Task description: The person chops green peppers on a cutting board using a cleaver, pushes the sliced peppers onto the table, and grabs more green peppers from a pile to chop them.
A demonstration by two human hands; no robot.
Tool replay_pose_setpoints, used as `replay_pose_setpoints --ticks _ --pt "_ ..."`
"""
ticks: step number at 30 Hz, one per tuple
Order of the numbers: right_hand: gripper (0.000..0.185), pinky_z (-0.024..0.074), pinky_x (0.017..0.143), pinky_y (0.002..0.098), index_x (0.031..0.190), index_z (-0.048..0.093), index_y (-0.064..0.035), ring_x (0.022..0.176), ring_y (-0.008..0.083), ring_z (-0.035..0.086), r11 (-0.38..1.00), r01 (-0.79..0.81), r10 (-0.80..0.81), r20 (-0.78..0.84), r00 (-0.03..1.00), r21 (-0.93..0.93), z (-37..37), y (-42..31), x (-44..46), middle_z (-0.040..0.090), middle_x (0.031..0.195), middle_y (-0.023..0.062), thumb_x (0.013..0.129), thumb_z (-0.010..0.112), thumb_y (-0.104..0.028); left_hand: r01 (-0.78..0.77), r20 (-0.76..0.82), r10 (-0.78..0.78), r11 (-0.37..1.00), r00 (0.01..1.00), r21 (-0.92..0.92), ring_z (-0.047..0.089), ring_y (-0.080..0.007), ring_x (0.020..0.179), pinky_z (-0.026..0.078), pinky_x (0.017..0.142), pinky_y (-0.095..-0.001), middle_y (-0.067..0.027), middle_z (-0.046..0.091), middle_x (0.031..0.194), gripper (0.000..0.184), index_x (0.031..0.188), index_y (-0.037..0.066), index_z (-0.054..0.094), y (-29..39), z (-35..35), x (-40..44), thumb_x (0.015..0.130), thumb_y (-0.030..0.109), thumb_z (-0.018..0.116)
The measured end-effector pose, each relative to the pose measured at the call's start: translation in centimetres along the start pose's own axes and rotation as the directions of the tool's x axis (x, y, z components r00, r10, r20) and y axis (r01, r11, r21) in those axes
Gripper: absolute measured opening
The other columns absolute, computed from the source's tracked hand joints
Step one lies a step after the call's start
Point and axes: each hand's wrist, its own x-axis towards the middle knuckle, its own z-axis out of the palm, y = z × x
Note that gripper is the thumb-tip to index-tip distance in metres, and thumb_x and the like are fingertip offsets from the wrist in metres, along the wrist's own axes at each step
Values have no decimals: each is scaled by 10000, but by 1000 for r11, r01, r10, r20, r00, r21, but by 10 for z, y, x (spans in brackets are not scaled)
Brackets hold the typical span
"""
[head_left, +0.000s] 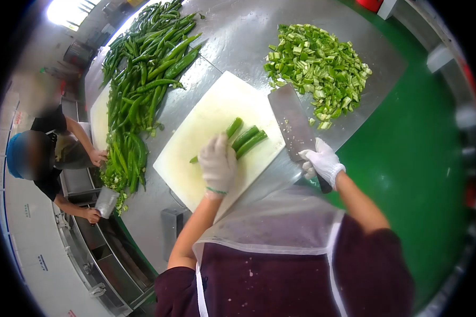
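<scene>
Left hand (217, 165), white glove: grip bunched, fingers bent down over several green peppers (245, 141) lying on the white cutting board (193, 140). Three lengths project past the fingers, side by side; a narrow tip shows on the other side of the glove. Fingertips and exact contact hidden by the hand; number of peppers beneath cannot be counted.

Right hand (321, 162), also gloved: grip wrapped round the handle of a cleaver (291, 119), thumb laid forward against the base of the blade. Handle mostly covered; only its dark end shows. Blade lies along the board's right edge, small bits stuck to its face; cannot tell whether it touches board or tabletop (238, 42).

Chopped pieces (320, 68) heaped on the tabletop beyond the cleaver. Whole peppers (143, 79) piled left of the board, the far end cut off by the frame. Grey box (172, 227) near the left forearm, partly covered by it. Co-worker (50, 158) at left holds a second cleaver (107, 202); that person's head is blurred.
</scene>
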Motion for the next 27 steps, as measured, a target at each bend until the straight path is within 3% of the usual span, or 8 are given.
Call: replay_pose_setpoints --ticks 2,5,11,14,17,20,23,27 --pt "299 527 479 322 1215 517 -91 576 117 552 999 -28 28 -5 1000 16 0 2 1 590 846 42 938 627 -76 90 46 -87 993 995 -73 609 -391 1028 493 909 -461 -212 659 1100 403 1252 30 626 -18 -6 18 851 52 654" --pt "312 525 474 325 1224 515 -87 554 118 535 999 -12 12 -8 1000 33 1 5 3 588 854 46 934 628 -73 2 470 -9 1000 882 16 615 -393 1027 498 910 -467 -213 651 1136 435 1284 35 615 -47 -21 30 853 64 663" --pt "314 533 487 303 1238 535 -81 603 111 556 1000 -23 23 -11 1000 -16 -1 5 1 604 922 48 939 632 -88 -62 429 39 997 902 40 635 -386 1009 514 904 -458 -217 663 1109 545 1415 53 519 -64 -7 23 881 81 626" --pt "300 535 494 293 1224 542 -74 650 112 573 999 -14 13 -13 1000 -47 -1 0 -2 610 966 48 941 638 -99 209 264 -184 976 947 -68 637 -394 1012 518 906 -442 -229 661 1128 577 1453 41 469 -52 0 25 897 103 610" --pt "283 538 499 291 1205 545 -74 676 116 583 996 -16 15 -22 1000 -86 1 -4 -5 610 985 46 942 643 -105 677 495 -478 627 725 -386 621 -406 1087 497 961 -445 -245 647 1214 530 1426 27 505 -8 -19 55 919 154 595" --pt "270 542 505 287 1190 547 -76 687 118 589 990 -11 8 -24 1000 -141 2 -11 -11 609 988 44 941 647 -109 534 541 -369 825 755 -182 598 -394 1145 464 1019 -455 -252 642 1252 506 1404 27 546 -39 7 66 949 242 603" --pt "266 550 505 301 1182 543 -78 661 123 581 992 -3 2 -9 1000 -125 -1 -7 -5 606 957 52 939 648 -106 120 387 -110 993 916 -1 578 -391 1178 432 1066 -464 -257 629 1278 533 1393 27 573 -56 25 62 955 327 618" --pt "289 559 493 344 1191 523 -78 587 129 547 995 -18 12 66 998 101 -5 0 -1 590 877 63 930 647 -91 86 390 -32 989 920 -121 529 -417 1227 402 1099 -461 -262 563 1367 711 1471 -12 466 -43 27 53 917 384 668"
